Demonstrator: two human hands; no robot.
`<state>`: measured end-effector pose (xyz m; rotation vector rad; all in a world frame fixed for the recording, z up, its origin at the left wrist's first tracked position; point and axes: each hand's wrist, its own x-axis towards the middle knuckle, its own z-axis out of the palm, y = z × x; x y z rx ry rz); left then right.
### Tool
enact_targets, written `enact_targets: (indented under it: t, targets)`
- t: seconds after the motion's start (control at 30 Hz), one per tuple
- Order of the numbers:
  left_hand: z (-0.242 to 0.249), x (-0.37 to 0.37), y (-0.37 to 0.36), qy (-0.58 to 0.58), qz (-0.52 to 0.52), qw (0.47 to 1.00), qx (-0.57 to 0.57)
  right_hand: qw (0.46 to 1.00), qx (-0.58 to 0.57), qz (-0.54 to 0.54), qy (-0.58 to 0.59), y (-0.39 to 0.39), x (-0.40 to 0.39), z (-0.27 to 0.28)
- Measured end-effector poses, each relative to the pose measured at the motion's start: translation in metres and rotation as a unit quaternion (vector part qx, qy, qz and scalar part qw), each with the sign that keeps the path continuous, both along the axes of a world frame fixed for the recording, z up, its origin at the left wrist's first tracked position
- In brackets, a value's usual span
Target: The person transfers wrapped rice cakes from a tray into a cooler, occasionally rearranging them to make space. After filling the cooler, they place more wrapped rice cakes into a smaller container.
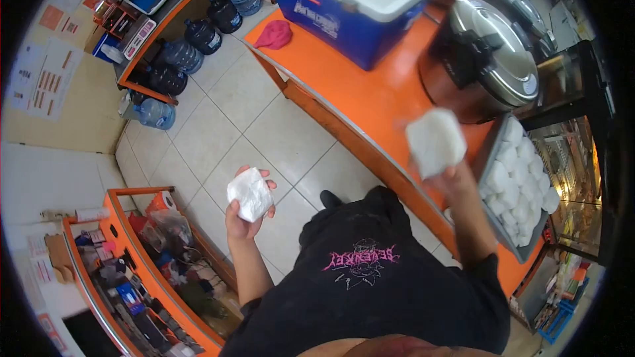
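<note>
My left hand (244,225) holds a white wrapped packet (250,193) out over the tiled floor, thumb on the near side and fingertips showing past its far edge. The packet is squarish with a wrinkled, paper-like wrapper; what is inside is hidden. A second white wrapped packet (435,143), smeared by motion, is in my right hand (447,180) above the orange table (344,86). That hand's fingers are mostly behind the packet. Close to its right, a grey tray (486,158) holds a heap of similar white packets (519,182).
A large rice cooker (483,59) stands on the table behind my right hand. Farther along are a blue cooler (337,23) with a white lid and a pink cloth (274,34). Water jugs (182,56) line the left wall. An orange shelf (175,271) with clutter flanks my left arm.
</note>
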<state>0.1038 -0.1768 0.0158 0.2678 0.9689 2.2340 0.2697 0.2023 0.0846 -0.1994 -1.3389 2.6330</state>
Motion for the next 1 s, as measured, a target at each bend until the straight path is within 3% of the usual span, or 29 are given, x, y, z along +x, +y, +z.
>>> enact_targets:
  t: [0.03,0.17,0.23,0.3,0.33,0.4,0.47,0.5,0.53,0.57,0.6,0.63,0.67,0.7,0.8,0.9,0.97,1.0]
  targets:
    - [0.001,-0.019,-0.010,0.023,0.027,0.999,-0.026,0.995,0.072,-0.028,0.055,0.012,-0.037,0.003]
    - [-0.006,-0.087,-0.023,0.012,0.031,0.998,-0.053,0.959,0.267,-0.074,0.054,0.066,-0.176,0.062]
    - [-0.009,-0.111,-0.011,0.005,0.020,0.999,-0.049,0.935,0.344,-0.083,-0.004,0.106,-0.253,0.078]
    - [-0.009,-0.148,0.008,0.001,0.011,0.999,-0.045,0.881,0.462,-0.061,-0.079,0.177,-0.349,0.055]
    - [-0.008,-0.168,0.019,0.004,0.001,0.999,-0.038,0.878,0.465,-0.098,-0.061,0.144,-0.372,0.093]
    - [-0.005,-0.208,0.041,0.006,-0.009,1.000,-0.028,0.858,0.480,-0.060,-0.173,0.195,-0.456,0.056]
    - [0.008,-0.247,0.059,0.005,0.006,0.999,-0.051,0.836,0.503,0.099,-0.197,0.249,-0.530,-0.017]
    - [0.015,-0.268,0.071,0.003,0.026,0.998,-0.063,0.830,0.479,0.050,-0.280,0.248,-0.551,-0.036]
    - [0.026,-0.289,0.081,-0.038,0.038,0.996,-0.070,0.826,0.446,0.087,-0.333,0.255,-0.573,-0.062]
    - [0.033,-0.307,0.087,-0.040,0.031,0.995,-0.082,0.830,0.425,0.183,-0.312,0.269,-0.597,-0.097]
    - [0.037,-0.330,0.094,-0.033,0.028,0.995,-0.093,0.811,0.438,0.290,-0.255,0.290,-0.629,-0.167]
    - [0.040,-0.353,0.105,-0.029,0.026,0.994,-0.104,0.833,0.327,0.250,-0.370,0.261,-0.634,-0.154]
    - [0.045,-0.373,0.116,-0.030,0.029,0.992,-0.122,0.816,0.350,0.255,-0.383,0.253,-0.654,-0.183]
    - [0.048,-0.382,0.122,-0.033,0.026,0.991,-0.131,0.833,0.297,0.185,-0.428,0.239,-0.649,-0.187]
    - [0.047,-0.434,0.153,-0.044,0.008,0.986,-0.159,0.874,0.276,0.146,-0.373,0.234,-0.669,-0.225]
    - [0.041,-0.475,0.180,-0.059,-0.036,0.983,-0.172,0.903,0.175,0.136,-0.367,0.231,-0.666,-0.245]
    - [0.034,-0.504,0.199,-0.079,-0.093,0.975,-0.184,0.864,0.377,0.090,-0.322,0.226,-0.666,-0.251]
    - [0.033,-0.520,0.211,-0.087,-0.114,0.971,-0.190,0.865,0.369,0.086,-0.329,0.221,-0.671,-0.256]
